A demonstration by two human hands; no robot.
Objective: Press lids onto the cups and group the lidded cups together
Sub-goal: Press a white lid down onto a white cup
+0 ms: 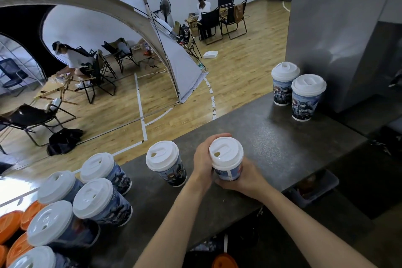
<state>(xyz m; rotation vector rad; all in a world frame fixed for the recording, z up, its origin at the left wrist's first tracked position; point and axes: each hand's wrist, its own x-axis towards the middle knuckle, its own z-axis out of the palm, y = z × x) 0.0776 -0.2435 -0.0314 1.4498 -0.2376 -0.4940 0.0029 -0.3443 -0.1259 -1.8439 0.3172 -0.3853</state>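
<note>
We note left hand (203,159) and right hand (245,177) in closed grip round 1 upright lidded cup (226,153); the lidded pair (302,102) stands at 1 o'clock, right hand nearer.

An indoor sports hall fitted out as a camping-style drinks stand. The wooden floor (239,67) has white court lines (139,98). Far off stand a grey tent (185,72) and folding camp chairs (210,24). A near dark counter (272,137) carries lidded paper cups (307,98).
</note>
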